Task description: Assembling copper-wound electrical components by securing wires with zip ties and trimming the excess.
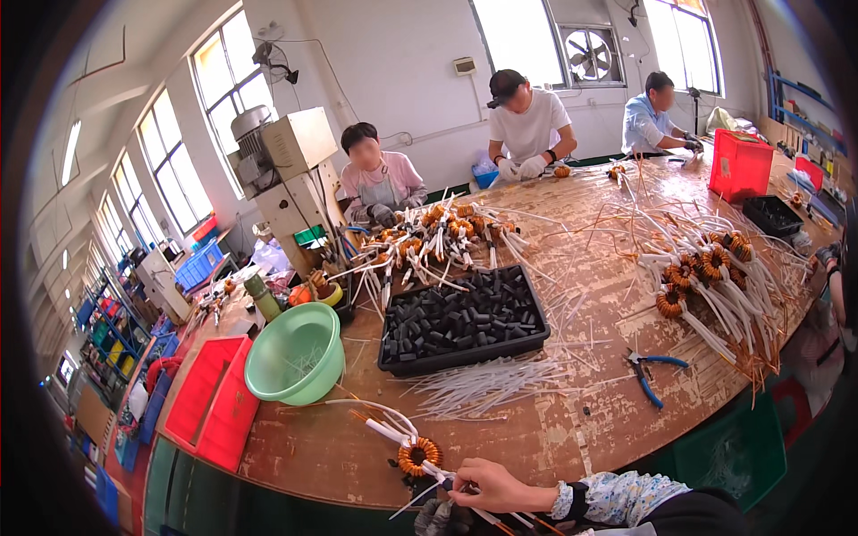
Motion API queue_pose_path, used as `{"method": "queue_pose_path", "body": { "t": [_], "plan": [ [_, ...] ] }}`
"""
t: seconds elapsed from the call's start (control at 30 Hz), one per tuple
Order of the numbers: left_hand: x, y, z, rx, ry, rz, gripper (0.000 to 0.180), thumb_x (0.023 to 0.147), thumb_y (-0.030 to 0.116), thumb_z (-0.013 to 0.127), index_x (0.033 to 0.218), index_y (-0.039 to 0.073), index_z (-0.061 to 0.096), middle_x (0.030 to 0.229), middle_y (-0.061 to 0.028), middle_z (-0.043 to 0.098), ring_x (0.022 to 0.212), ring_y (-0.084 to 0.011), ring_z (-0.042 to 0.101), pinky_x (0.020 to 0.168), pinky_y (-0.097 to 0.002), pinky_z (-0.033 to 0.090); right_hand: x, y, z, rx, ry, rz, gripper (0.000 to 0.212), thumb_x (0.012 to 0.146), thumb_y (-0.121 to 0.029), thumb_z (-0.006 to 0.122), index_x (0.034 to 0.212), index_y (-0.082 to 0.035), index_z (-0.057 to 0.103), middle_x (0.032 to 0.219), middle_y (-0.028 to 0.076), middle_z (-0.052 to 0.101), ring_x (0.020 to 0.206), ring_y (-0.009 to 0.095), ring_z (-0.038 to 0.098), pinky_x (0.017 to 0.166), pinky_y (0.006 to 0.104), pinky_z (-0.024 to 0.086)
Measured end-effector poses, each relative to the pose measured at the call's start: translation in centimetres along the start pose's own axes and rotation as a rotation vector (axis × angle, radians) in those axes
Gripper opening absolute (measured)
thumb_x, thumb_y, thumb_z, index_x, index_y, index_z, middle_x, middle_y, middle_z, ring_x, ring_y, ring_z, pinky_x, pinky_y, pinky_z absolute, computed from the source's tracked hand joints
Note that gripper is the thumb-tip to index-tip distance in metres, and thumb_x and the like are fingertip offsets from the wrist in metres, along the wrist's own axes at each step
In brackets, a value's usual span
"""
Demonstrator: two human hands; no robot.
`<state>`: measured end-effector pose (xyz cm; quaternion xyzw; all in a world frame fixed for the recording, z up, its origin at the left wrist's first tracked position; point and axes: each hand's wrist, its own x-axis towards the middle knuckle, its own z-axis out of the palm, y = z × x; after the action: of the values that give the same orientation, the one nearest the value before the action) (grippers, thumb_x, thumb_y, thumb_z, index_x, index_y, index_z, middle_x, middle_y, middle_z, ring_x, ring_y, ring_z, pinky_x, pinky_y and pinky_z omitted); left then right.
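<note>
A ring-shaped coil (pixel 418 456) wound with copper wire lies at the near edge of the table, with white-sleeved leads running from both sides. My right hand (pixel 492 487), bare below a floral cuff, is closed in a pinch on the white-sleeved leads just beside the coil. A thin white strip (pixel 412 502), like a cable tie, sticks out there to the left. My left hand (pixel 440 516), in a grey glove, is curled below the leads and partly cut off by the lower edge; what its fingers hold is hidden.
Beyond the coil are loose thin white strips (pixel 483 386), a black tray (pixel 465 359) of short black tubes and a green bowl (pixel 295 353). Blue-handled cutters (pixel 645 375) lie right. Coil heaps (pixel 706 272) lie farther off. Several people (pixel 527 125) work across the table.
</note>
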<state>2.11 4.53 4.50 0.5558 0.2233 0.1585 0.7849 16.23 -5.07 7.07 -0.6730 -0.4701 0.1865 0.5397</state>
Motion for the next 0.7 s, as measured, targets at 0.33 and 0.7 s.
{"method": "queue_pose_path", "body": {
  "t": [0.33, 0.7],
  "plan": [
    [0.2, -0.1, -0.5, 0.033, 0.023, -0.005, 0.023, 0.088, 0.028, 0.055, 0.092, 0.006, 0.057, 0.071, -0.001, 0.057, 0.057, -0.0084, 0.052, 0.052, -0.0193, 0.042, 0.1, 1.4, -0.3, 0.159, -0.016, -0.019, 0.017, 0.079, -0.016, 0.065, 0.075, -0.001, 0.059, 0.072, 0.005, 0.052, 0.065, 0.014, 0.051, 0.056, 0.0263, 0.04],
    [0.0, 0.8, 0.3, 0.18, -0.01, 0.064, 0.021, 0.089, 0.025, 0.054, 0.087, 0.005, 0.057, 0.067, -0.0002, 0.056, 0.056, -0.0074, 0.051, 0.052, -0.0198, 0.04, -0.3, 0.7, 0.0, 0.059, -0.077, -0.127, 0.012, 0.075, -0.013, 0.068, 0.076, -0.004, 0.061, 0.075, 0.007, 0.054, 0.074, 0.023, 0.053, 0.064, 0.0316, 0.043]
  ]
}}
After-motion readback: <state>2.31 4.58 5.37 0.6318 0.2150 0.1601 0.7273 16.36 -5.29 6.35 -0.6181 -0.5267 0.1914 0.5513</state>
